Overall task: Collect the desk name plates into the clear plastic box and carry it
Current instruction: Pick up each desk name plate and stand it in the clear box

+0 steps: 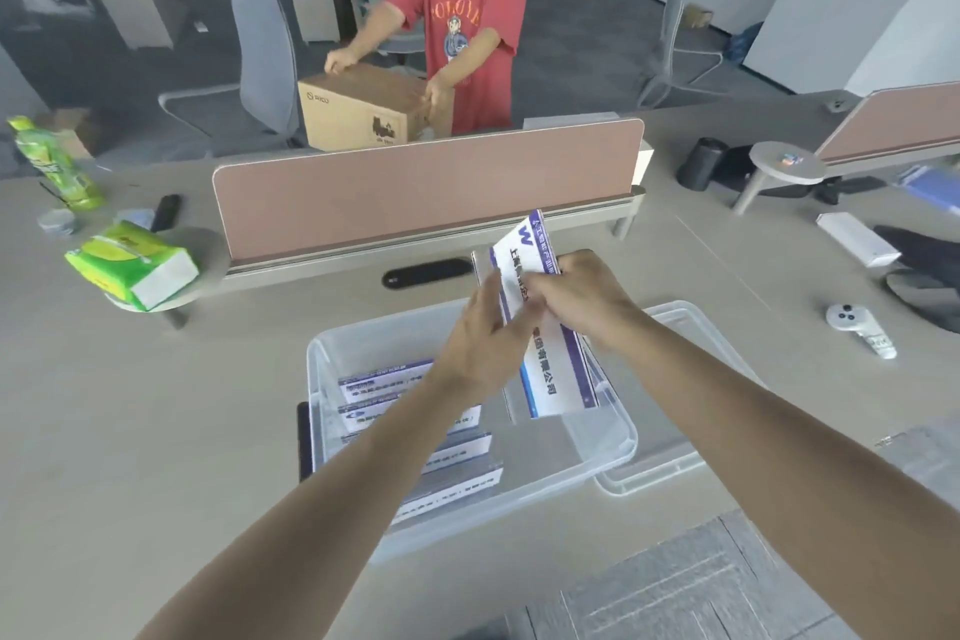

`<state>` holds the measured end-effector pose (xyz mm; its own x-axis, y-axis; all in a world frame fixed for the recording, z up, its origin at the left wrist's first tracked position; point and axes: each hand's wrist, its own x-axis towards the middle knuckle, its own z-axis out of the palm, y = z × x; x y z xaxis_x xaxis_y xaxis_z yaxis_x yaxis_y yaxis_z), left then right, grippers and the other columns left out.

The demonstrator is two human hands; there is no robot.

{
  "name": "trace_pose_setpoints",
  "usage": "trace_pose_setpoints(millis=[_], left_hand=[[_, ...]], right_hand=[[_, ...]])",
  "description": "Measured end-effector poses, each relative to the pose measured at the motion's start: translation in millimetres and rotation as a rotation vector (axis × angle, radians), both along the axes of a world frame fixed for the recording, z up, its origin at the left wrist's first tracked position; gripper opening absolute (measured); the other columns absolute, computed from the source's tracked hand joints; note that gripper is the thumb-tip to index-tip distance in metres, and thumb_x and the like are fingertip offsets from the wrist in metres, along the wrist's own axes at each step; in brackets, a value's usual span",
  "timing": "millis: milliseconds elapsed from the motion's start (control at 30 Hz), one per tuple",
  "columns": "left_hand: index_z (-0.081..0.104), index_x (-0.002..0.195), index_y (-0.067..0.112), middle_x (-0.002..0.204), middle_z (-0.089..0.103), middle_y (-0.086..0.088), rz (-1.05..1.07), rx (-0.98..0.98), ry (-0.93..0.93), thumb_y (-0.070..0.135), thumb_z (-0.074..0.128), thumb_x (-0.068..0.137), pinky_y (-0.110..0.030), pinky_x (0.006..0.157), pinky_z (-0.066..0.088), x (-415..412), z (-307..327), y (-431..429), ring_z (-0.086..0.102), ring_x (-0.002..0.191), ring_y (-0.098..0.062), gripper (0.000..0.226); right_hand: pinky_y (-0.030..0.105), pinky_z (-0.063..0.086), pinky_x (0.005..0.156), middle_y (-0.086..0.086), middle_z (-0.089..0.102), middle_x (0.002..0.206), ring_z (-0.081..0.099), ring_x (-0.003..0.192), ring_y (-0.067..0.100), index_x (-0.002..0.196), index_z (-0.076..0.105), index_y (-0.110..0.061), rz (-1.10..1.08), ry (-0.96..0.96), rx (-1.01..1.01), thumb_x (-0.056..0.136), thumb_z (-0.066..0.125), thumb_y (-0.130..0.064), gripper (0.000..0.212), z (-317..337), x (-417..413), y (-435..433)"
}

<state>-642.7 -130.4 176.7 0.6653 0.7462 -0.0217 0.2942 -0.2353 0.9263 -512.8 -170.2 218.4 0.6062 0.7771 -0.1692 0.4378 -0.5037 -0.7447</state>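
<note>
A clear plastic box (332, 364) stands on the desk in front of me, with several white-and-purple name plates (384, 377) lying flat in its left half. Both my hands hold one long white name plate (545, 374) with a purple border, tilted steeply over the box's right half, its lower end inside the box. My left hand (480, 343) lies against its left edge, fingers fairly straight. My right hand (576, 291) grips it from the right, fingers curled round its upper part. The clear lid (675, 463) lies to the right, under the box's edge.
A pink divider (415, 192) runs behind the box. A green tissue pack (132, 263) and a green bottle (52, 161) sit at the left. A white controller (860, 325) lies at the right. Beyond the divider a person in a red shirt handles a cardboard box (363, 112).
</note>
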Motion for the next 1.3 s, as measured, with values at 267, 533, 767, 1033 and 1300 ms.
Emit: trace_pose_setpoints(millis=[267,533,767,1033,1300], left_hand=[[0.034,0.138,0.018,0.131,0.036,0.000,-0.246,0.030,0.071,0.036,0.042,0.071,-0.046,0.121,0.001,6,-35,-19,0.025,0.129,-0.020,0.071],[-0.003,0.156,0.029,0.164,-0.012,0.005,-0.198,-0.131,0.183,0.032,0.044,0.088,-0.051,0.117,0.023,31,-71,-25,0.006,0.151,-0.027,0.082],[0.002,0.155,0.032,0.164,-0.014,0.004,-0.216,-0.299,0.478,0.039,0.053,0.089,-0.042,0.101,0.042,59,-115,-17,0.044,0.135,-0.033,0.084],[0.027,0.150,0.022,0.145,0.047,-0.002,-0.051,-0.369,0.572,0.031,0.060,0.092,-0.028,0.091,0.041,69,-151,-15,0.052,0.125,-0.027,0.067],[0.064,0.118,0.015,0.099,0.064,-0.013,0.086,-0.321,0.790,0.044,0.060,0.086,-0.030,0.069,0.045,65,-157,-11,0.061,0.092,-0.031,0.043]], right_hand=[[0.026,0.038,0.052,0.002,0.052,0.063,0.048,0.056,0.024,0.068,0.056,-0.013,-0.053,0.000,-0.208,0.077,0.054,-0.022,0.013,-28,-8,17],[0.025,0.036,0.050,0.003,0.050,0.066,0.046,0.053,0.022,0.075,0.045,-0.013,0.050,-0.031,-0.327,0.084,0.043,-0.019,0.011,-72,13,33],[0.026,0.031,0.048,0.007,0.050,0.066,0.047,0.058,0.023,0.064,0.043,-0.009,0.225,-0.045,-0.473,0.094,0.043,-0.013,0.030,-130,34,41],[0.023,0.042,0.046,0.018,0.068,0.087,0.058,0.059,0.026,0.087,0.063,0.004,0.269,0.100,-0.541,0.091,0.043,-0.010,0.025,-178,40,56],[0.025,0.043,0.050,0.018,0.061,0.079,0.061,0.067,0.029,0.074,0.053,-0.005,0.330,0.112,-0.604,0.089,0.046,-0.003,0.016,-196,39,73]])
